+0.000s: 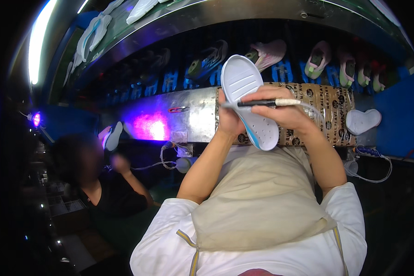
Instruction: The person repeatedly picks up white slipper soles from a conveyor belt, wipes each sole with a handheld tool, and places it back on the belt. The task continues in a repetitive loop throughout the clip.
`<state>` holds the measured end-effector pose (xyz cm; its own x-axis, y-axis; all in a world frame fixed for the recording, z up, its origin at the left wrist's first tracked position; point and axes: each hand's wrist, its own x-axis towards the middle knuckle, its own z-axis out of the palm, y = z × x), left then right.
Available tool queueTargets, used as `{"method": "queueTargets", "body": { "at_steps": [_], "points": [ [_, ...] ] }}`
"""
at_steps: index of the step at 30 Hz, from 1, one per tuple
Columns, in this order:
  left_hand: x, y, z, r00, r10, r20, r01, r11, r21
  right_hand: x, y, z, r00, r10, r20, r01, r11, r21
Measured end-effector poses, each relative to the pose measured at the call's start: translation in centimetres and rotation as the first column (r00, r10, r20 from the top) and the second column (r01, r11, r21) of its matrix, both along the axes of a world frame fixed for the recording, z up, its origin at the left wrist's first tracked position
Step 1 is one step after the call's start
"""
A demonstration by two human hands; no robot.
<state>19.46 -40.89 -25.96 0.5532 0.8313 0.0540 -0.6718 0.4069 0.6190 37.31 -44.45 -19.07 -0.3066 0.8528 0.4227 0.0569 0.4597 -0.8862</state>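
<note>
A white shoe sole (242, 76) with a blue stripe along its side stands tilted over the bench, its inner face with grooves and small holes toward me. My left hand (230, 120) is closed around the sole's left edge near its middle. In my right hand (287, 112), I grip a slim black-handled brush (257, 103) with a pale hose trailing from its end. The brush lies across the sole's waist, its blurred tip near my left fingers. I cannot tell whether the tip touches the sole.
Printed brown cardboard (338, 103) covers the bench before me, with another white sole (363, 121) on its right. Red-handled snips (178, 109) lie on the metal to the left. Shoe uppers (317, 60) line the rack behind. A co-worker (110, 184) sits left. Cups with hoses hang near the bench front.
</note>
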Motion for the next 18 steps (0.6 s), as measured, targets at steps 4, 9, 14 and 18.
{"method": "queueTargets", "body": {
  "at_steps": [4, 9, 14, 18],
  "points": [
    [-0.5, 0.9, 1.2, 0.944, -0.200, 0.262, 0.171, 0.977, 0.127, 0.2, -0.4, 0.2, 0.945, -0.247, -0.216, 0.211, 0.961, -0.179],
    [0.0, 1.8, 2.9, 0.994, -0.060, 0.088, 0.049, 0.991, 0.122, 1.0, -1.7, 1.8, 0.963, 0.165, 0.216, -0.173, 0.985, 0.019],
    [-0.1, 1.9, 5.5, 0.995, 0.022, 0.096, -0.025, 0.999, 0.036, 0.0, -2.1, 1.3, 0.982, -0.153, 0.110, 0.143, 0.986, 0.091],
    [-0.9, 3.3, 5.8, 0.993, -0.085, 0.078, 0.081, 0.996, 0.045, 0.5, -3.0, 2.2, 0.985, 0.169, 0.031, -0.169, 0.986, -0.002]
  ]
}}
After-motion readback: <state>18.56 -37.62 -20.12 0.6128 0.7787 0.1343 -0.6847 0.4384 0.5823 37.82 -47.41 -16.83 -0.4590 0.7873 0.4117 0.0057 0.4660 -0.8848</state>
